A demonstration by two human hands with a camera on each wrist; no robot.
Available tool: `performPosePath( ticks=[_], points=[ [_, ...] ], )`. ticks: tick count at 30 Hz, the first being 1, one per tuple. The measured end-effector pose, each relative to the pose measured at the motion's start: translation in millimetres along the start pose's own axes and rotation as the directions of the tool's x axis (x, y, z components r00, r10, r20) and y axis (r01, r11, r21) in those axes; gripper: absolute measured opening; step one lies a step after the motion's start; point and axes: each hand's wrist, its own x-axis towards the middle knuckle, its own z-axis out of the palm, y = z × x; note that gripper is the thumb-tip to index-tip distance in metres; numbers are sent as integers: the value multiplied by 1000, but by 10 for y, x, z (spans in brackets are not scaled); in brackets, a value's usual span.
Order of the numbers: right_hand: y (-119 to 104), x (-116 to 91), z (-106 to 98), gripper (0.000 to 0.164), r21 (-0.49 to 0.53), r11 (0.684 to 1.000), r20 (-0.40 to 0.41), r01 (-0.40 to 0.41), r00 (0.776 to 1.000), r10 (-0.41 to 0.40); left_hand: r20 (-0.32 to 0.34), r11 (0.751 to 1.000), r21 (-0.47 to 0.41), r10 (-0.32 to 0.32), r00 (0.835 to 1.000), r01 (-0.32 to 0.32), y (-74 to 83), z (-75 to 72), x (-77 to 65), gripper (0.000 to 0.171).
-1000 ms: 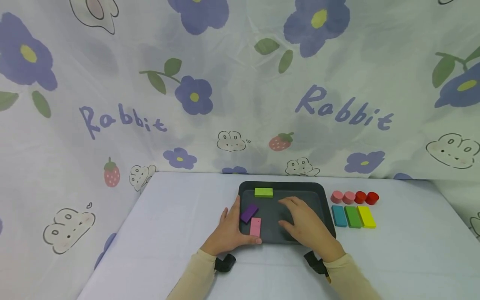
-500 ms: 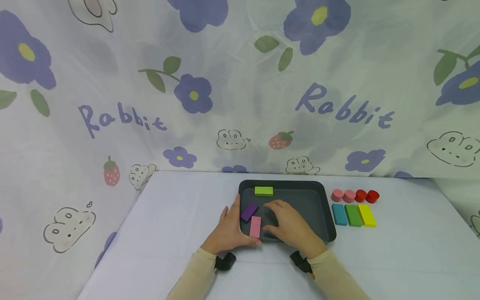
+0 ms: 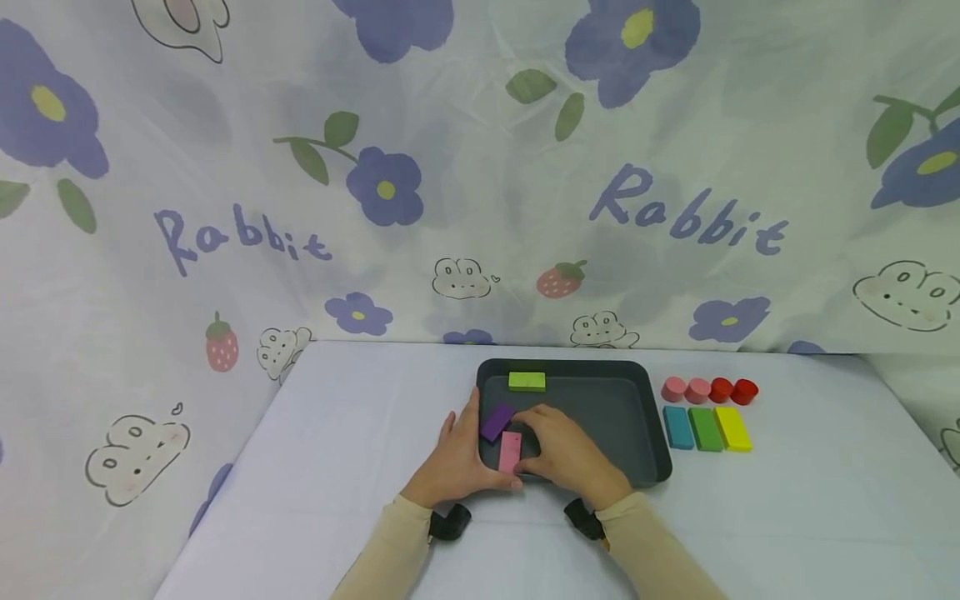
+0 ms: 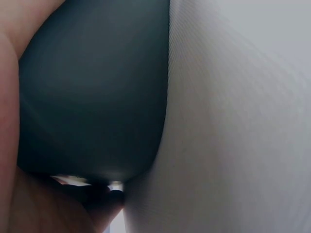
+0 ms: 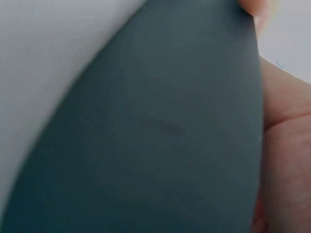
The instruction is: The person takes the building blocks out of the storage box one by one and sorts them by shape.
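My left hand [image 3: 459,467] grips the near left corner of a dark grey tray [image 3: 660,450], fingers along its left wall and thumb along the front. In the left wrist view, the tray wall [image 4: 97,87] fills the space beside the fingers. A pink block [image 3: 510,452] lies inside that corner, with a purple block [image 3: 497,422] slanted just behind it. My right hand [image 3: 566,454] is over the tray, curved fingers spread from the thumb; its fingertips are right at the pink block's far end and its thumb at the near right side.
A lime green block [image 3: 527,382] lies by the tray's back wall. Right of the tray stand two pink cylinders [image 3: 697,390] and two red cylinders [image 3: 744,392]. In front of them lie a blue block [image 3: 678,427], a green block [image 3: 706,429] and a yellow block [image 3: 732,429].
My right hand has moved left across the tray, from its middle to the pink block. My left hand, the tray and the blocks have stayed in place.
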Motion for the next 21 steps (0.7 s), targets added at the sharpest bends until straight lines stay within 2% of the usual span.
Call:
performPosePath(
  ticks=[8, 13, 21],
  points=[
    [35, -3, 36, 55, 25, 999, 12, 46, 999, -46, 10, 1000, 9, -10, 1000, 10, 6, 16, 8, 147],
    [63, -16, 7, 48, -2, 997, 22, 74, 997, -74, 14, 1000, 15, -8, 1000, 8, -3, 22, 21, 147],
    [65, 12, 35, 58, -15, 997, 62, 74, 995, -73, 4, 1000, 20, -3, 1000, 3, -32, 24, 24, 147]
  ],
)
